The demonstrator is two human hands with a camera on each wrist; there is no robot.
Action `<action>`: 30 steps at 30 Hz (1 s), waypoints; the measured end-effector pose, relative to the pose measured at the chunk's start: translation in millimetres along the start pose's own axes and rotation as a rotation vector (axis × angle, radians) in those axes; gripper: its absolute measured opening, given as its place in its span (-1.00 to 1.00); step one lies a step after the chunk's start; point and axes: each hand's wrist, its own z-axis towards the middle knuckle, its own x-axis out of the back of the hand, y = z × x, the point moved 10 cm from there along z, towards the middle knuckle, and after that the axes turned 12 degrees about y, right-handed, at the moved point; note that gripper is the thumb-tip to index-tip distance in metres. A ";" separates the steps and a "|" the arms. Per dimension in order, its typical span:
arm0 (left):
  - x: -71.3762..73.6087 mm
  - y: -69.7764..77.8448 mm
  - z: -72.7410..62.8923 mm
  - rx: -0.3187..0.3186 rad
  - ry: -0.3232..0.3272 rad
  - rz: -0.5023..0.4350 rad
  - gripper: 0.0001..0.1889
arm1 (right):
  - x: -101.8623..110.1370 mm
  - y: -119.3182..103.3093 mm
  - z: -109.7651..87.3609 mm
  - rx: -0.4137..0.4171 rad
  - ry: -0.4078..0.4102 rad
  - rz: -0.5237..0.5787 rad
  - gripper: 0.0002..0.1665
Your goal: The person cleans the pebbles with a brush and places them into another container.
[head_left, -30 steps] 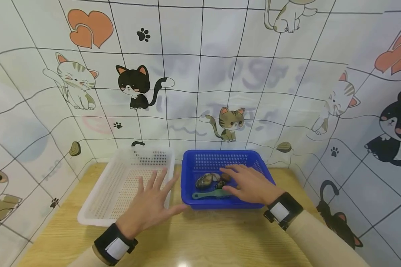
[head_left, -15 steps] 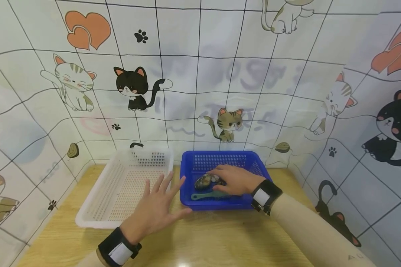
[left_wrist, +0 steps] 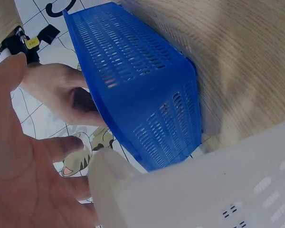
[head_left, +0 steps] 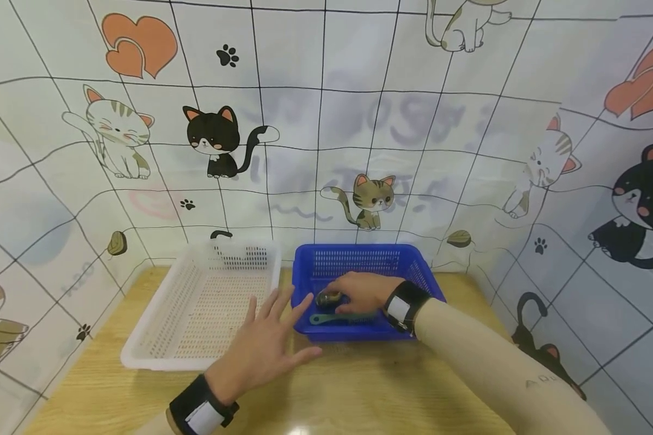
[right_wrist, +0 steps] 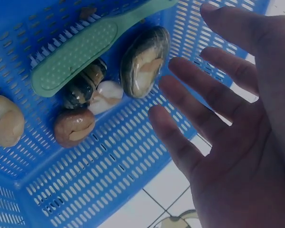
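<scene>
My right hand [head_left: 366, 290] reaches into the blue basket [head_left: 359, 249], its fingers at a dark, glossy oval stone [head_left: 328, 299]. In the right wrist view, the fingers of that hand stand spread beside the oval stone [right_wrist: 145, 61], with nothing in the palm. A green brush [right_wrist: 76, 59] with white bristles lies by it. Close together are a dark striped stone [right_wrist: 83, 85], a white stone [right_wrist: 107, 97] and a reddish-brown stone [right_wrist: 75, 128]; a tan stone [right_wrist: 7, 121] lies apart. My left hand [head_left: 261, 347], fingers spread, hovers near the white basket's right side and holds nothing.
The white basket [head_left: 151, 314] stands left of the blue one on a wooden table [head_left: 359, 386]. Behind and at both sides rises a wall covering [head_left: 294, 121] printed with cats, hearts and grid lines.
My right hand has moved left and down into the blue basket, from above its right part to the oval stone. My left hand has drifted slightly right, fingers still spread.
</scene>
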 end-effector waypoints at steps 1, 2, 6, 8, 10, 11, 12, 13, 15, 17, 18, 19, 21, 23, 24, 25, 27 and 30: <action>-0.5 1.1 -0.5 -0.005 0.001 0.004 0.06 | -2.2 0.0 1.5 -0.001 -0.010 0.003 -0.38; -1.3 2.0 -1.2 -0.008 0.001 0.002 0.06 | -4.2 -0.5 2.7 0.003 -0.018 0.006 -0.39; -3.8 4.6 -4.2 -0.016 0.005 0.012 0.05 | -13.6 -1.9 6.2 0.032 -0.052 0.003 -0.43; -4.9 5.4 -5.4 -0.017 0.006 0.012 0.05 | -17.5 -3.4 8.4 0.056 -0.063 -0.013 -0.45; -6.0 5.4 -6.2 -0.015 0.006 0.014 0.04 | -20.0 -5.2 11.4 0.079 -0.069 -0.034 -0.49; -6.5 5.4 -6.4 -0.014 0.005 0.014 0.04 | -20.6 -6.1 12.9 0.086 -0.071 -0.043 -0.52; -6.9 5.3 -6.6 -0.013 0.004 0.015 0.04 | -21.0 -7.5 14.6 0.094 -0.077 -0.049 -0.55; -7.2 5.0 -6.6 -0.010 0.004 0.013 0.04 | -21.3 -8.8 16.4 0.102 -0.081 -0.054 -0.59; -7.6 4.5 -6.6 -0.008 0.004 0.013 0.04 | -21.4 -10.9 20.1 0.108 -0.092 -0.051 -0.65; -8.3 4.0 -7.4 -0.004 0.003 0.007 0.03 | -23.0 -11.3 23.3 0.099 -0.113 -0.049 -0.69; -8.5 3.9 -7.8 -0.004 0.003 0.006 0.03 | -24.0 -10.5 25.0 0.091 -0.121 -0.050 -0.70; -8.8 4.0 -8.4 -0.005 0.002 0.003 0.04 | -25.5 -9.2 26.7 0.082 -0.129 -0.053 -0.70; -9.3 4.8 -9.4 -0.011 0.000 0.007 0.04 | -29.2 -5.7 30.0 0.066 -0.147 -0.064 -0.70; -8.9 6.4 -10.1 -0.019 0.002 0.008 0.05 | -33.5 -1.8 33.6 0.060 -0.157 -0.078 -0.70; -8.5 7.7 -10.4 -0.023 0.004 0.008 0.05 | -35.4 -0.2 35.1 0.058 -0.162 -0.082 -0.71; -8.3 8.8 -10.5 -0.027 0.006 0.007 0.05 | -37.4 1.1 36.6 0.057 -0.167 -0.085 -0.71; -7.5 11.0 -10.7 -0.033 0.010 0.006 0.04 | -41.0 3.1 39.2 0.059 -0.175 -0.093 -0.74; -6.4 14.3 -11.0 -0.040 0.013 -0.005 0.02 | -43.8 4.0 41.0 0.052 -0.190 -0.105 -0.78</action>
